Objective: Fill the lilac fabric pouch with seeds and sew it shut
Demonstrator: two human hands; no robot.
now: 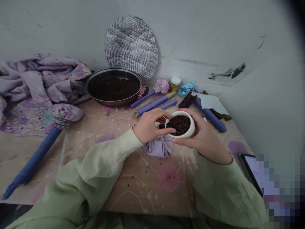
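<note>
The left hand [151,126], half closed, hooks its fingers over the rim of a white cup [192,126] full of dark granules [179,124]. The right hand [202,135] curves around the cup's other side, gripping it. The cup sits mid-air over a lilac cloth bundle [157,147] near the middle of the tabletop [143,181], mouth up, tilted slightly toward the person.

quilted foil disc [131,47] upright | floral lilac cloth [28,95] heaped | small white-lidded jar [175,84] | blue fabric roll [30,159] at left
</note>
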